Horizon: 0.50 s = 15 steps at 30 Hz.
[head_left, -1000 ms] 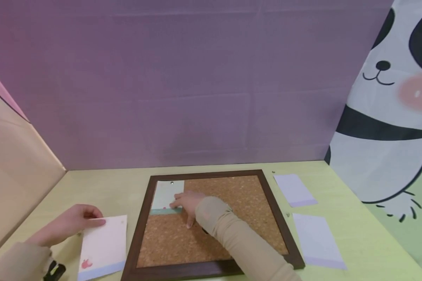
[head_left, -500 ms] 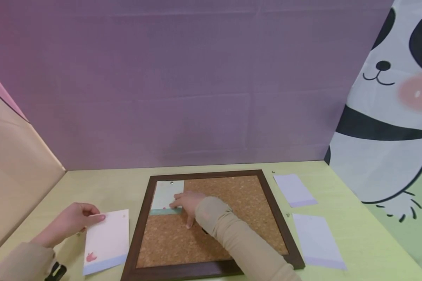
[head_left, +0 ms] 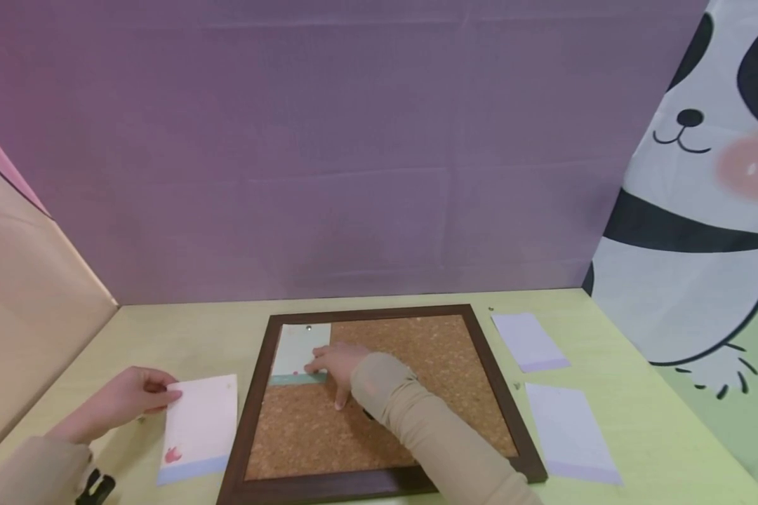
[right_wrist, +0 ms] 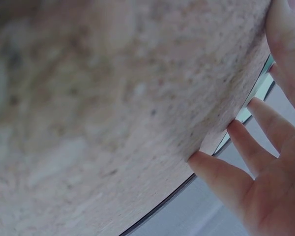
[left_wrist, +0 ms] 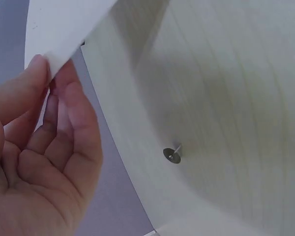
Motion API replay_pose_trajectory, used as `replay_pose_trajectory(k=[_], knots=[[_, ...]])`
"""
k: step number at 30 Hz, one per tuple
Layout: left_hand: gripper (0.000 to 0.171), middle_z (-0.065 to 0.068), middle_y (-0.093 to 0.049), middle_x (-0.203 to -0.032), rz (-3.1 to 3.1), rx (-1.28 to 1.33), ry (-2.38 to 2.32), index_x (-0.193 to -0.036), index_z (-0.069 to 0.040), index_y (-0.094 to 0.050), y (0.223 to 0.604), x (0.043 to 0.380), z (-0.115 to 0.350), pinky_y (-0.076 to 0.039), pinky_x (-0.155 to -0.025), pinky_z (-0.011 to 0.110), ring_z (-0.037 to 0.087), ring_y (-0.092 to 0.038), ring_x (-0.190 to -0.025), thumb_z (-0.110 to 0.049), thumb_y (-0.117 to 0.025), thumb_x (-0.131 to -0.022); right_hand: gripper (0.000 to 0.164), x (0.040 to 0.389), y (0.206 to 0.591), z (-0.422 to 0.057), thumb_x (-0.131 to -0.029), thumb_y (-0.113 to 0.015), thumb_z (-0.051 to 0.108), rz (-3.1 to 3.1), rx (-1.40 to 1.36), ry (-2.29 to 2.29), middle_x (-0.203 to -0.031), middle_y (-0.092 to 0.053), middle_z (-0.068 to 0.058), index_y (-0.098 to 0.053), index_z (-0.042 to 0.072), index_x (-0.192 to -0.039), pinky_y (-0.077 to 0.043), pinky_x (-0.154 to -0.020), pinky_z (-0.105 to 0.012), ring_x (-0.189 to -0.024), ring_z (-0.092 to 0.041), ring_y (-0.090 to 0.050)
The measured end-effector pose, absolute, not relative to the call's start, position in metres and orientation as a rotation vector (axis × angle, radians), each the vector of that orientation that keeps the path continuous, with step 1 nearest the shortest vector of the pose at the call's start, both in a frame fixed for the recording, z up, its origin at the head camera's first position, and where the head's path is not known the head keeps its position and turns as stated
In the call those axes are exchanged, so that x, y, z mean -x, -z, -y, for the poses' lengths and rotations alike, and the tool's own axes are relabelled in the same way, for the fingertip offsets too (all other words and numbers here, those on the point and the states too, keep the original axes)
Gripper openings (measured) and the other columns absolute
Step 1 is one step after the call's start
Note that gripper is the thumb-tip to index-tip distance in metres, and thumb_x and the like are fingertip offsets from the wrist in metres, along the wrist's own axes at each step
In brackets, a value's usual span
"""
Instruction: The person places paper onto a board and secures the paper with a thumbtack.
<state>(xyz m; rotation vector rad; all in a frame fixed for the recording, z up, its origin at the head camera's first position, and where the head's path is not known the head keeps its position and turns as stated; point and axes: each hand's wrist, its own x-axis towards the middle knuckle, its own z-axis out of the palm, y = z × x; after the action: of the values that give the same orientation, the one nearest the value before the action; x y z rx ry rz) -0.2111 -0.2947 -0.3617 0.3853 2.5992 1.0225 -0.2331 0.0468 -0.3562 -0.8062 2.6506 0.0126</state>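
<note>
My left hand (head_left: pixel 123 400) pinches a white sheet of notepaper (head_left: pixel 203 421) by its upper left corner, between thumb and fingers. This sheet has a blue band at the bottom and a small red drawing. Below that hand, a thumbtack (left_wrist: pixel 171 155) lies on the table in the left wrist view. My right hand (head_left: pixel 341 361) rests on the framed corkboard (head_left: pixel 328 435) with fingers spread, fingertips on another note (head_left: pixel 295 346). That note has a green band and a tack (head_left: pixel 309 327) at its top edge. It lies in the board's upper left corner, partly hidden by the fingers.
To the right of the board lie two notes with lilac bands, a far one (head_left: pixel 530 341) and a near one (head_left: pixel 573 433). Small tacks lie near them, one far (head_left: pixel 490 309) and one near (head_left: pixel 516 386). A purple backdrop (head_left: pixel 354 175) stands behind the table.
The notepaper in my left hand has shifted right and slightly away from me, toward the board's frame. My right hand stays in place on the pinned note.
</note>
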Motion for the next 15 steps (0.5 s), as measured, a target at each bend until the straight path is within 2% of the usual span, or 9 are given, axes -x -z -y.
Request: replay_pose_trajectory(k=[4, 9, 15], knots=[[0.023, -0.002, -0.061, -0.072, -2.644, -0.347, -0.996, -0.097, 0.008, -0.064, 0.36, 0.2116, 0.2931, -0.049, -0.055, 0.021, 0.001, -0.05, -0.059, -0.014, -0.059, -0.093, 0.08, 0.2334, 0.3564, -0.0468, -0.072, -0.081, 0.028, -2.649, 0.803, -0.016, -0.154, -0.028, 0.009, -0.043, 0.033, -0.141, -0.032, -0.112, -0.034, -0.142, -0.015, -0.026], [0.032, 0.006, -0.069, -0.085, -2.697, -0.257, -0.972, -0.103, 0.014, -0.06, 0.3599, 0.2153, 0.2927, -0.055, -0.064, 0.022, 0.003, -0.059, -0.068, -0.016, -0.062, -0.091, 0.079, 0.2335, 0.3564, -0.0467, -0.073, -0.081, 0.027, -2.65, 0.8, -0.013, -0.154, -0.028, 0.009, -0.042, 0.033, -0.142, -0.031, -0.113, -0.034, -0.143, -0.014, -0.026], [0.039, 0.01, -0.071, -0.087, -2.764, -0.181, -0.93, -0.105, 0.015, -0.06, 0.36, 0.2182, 0.295, -0.054, -0.063, 0.021, 0.005, -0.06, -0.068, -0.021, -0.065, -0.09, 0.08, 0.2335, 0.3565, -0.0472, -0.072, -0.081, 0.026, -2.64, 0.786, 0.017, -0.155, -0.027, 0.009, -0.042, 0.033, -0.142, -0.03, -0.113, -0.034, -0.143, -0.014, -0.024]])
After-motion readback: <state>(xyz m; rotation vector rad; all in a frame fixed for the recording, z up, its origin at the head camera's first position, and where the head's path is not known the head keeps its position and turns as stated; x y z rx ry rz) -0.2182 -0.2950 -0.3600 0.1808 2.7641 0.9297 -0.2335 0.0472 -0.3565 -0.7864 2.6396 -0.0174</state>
